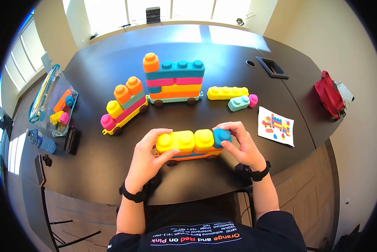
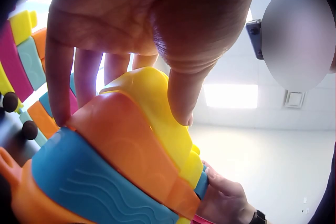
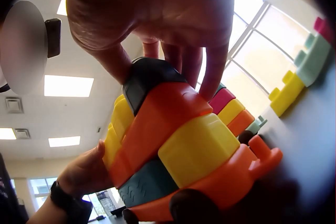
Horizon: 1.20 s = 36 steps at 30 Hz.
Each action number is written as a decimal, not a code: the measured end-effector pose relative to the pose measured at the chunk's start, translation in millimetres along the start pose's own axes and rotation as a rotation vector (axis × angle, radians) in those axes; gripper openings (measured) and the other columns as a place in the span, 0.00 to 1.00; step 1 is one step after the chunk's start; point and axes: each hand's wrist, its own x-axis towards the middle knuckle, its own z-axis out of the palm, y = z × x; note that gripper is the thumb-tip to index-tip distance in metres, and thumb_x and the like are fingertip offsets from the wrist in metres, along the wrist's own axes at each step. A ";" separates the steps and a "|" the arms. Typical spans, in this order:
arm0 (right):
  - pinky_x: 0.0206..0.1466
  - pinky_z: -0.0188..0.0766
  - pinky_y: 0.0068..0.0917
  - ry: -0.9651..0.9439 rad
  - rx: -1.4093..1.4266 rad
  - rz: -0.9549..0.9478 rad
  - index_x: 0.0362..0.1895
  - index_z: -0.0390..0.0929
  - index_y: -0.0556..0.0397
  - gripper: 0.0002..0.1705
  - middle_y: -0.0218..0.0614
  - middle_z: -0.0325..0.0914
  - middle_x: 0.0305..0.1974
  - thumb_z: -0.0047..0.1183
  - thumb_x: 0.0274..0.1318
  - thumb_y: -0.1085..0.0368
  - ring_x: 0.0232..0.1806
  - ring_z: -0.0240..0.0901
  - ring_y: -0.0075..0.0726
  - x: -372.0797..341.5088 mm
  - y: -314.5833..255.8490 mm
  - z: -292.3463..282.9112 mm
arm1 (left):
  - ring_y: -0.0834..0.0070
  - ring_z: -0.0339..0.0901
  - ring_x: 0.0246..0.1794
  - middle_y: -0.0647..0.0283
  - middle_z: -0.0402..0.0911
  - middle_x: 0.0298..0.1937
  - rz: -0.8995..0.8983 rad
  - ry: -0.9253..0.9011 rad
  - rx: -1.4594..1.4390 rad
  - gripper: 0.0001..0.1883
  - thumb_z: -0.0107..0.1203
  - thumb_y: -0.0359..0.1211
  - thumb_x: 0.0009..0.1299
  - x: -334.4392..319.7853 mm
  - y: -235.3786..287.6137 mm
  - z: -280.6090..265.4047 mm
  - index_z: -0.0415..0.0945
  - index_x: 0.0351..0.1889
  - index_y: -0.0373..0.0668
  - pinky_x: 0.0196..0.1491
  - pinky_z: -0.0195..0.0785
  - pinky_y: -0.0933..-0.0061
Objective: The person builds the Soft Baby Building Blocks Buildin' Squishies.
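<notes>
A wheeled block wagon with an orange base (image 3: 239,176) stands near the person. On its top row are a long yellow block (image 1: 175,142), a square yellow block (image 1: 203,140) and a blue block (image 1: 222,137) at the right end. The left hand (image 1: 148,153) grips the long yellow block, thumb on the near side, fingers on the far side. The right hand (image 1: 243,145) pinches the blue block between thumb and fingers. Below the top row, an orange layer (image 2: 123,134) lies over a blue block (image 2: 89,176) and a yellow block (image 3: 198,149).
Beyond stand a tall block wagon (image 1: 174,80) and a smaller one (image 1: 127,110). To the right lie a yellow block (image 1: 227,93), a pale green block (image 1: 239,103), a pink block (image 1: 253,100), a picture sheet (image 1: 276,126) and a red bag (image 1: 329,94). Leftward are a clear bag (image 1: 49,101) and bottle (image 1: 41,141).
</notes>
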 end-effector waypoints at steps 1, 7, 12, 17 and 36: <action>0.68 0.74 0.39 0.015 0.007 -0.015 0.64 0.70 0.53 0.22 0.44 0.81 0.60 0.61 0.70 0.68 0.61 0.80 0.44 0.0 0.2 0.8 | 0.60 0.86 0.52 0.56 0.87 0.52 0.002 -0.002 -0.001 0.25 0.75 0.35 0.65 0.0 -0.7 0.1 0.80 0.59 0.41 0.56 0.79 0.63; 0.69 0.74 0.39 0.017 0.008 -0.008 0.64 0.70 0.53 0.22 0.44 0.82 0.60 0.61 0.70 0.68 0.61 0.81 0.43 0.2 0.8 2.0 | 0.69 0.84 0.54 0.60 0.85 0.54 0.012 -0.020 0.012 0.25 0.73 0.28 0.65 -1.1 -3.4 -1.6 0.79 0.61 0.42 0.56 0.79 0.68; 0.67 0.74 0.38 -0.020 0.020 0.019 0.64 0.71 0.53 0.23 0.42 0.82 0.57 0.62 0.70 0.66 0.59 0.81 0.40 1.4 2.5 -3.0 | 0.70 0.83 0.55 0.60 0.84 0.54 0.002 -0.025 0.004 0.25 0.73 0.28 0.66 -1.0 -2.0 -2.3 0.79 0.61 0.41 0.57 0.79 0.69; 0.61 0.77 0.34 -0.312 -0.093 0.105 0.62 0.77 0.54 0.22 0.37 0.83 0.51 0.54 0.77 0.51 0.55 0.81 0.35 38.6 5.4 -61.5 | 0.71 0.83 0.55 0.60 0.84 0.54 -0.008 -0.038 0.007 0.25 0.72 0.28 0.66 -0.7 -4.4 -2.9 0.78 0.61 0.41 0.59 0.78 0.70; 0.57 0.82 0.46 0.072 -1.006 0.574 0.43 0.87 0.60 0.15 0.56 0.88 0.43 0.67 0.59 0.60 0.48 0.86 0.61 124.7 149.0 -153.3 | 0.69 0.84 0.57 0.59 0.84 0.55 0.002 -0.046 -0.024 0.25 0.73 0.28 0.67 -1.1 -3.5 -2.8 0.78 0.61 0.41 0.61 0.79 0.67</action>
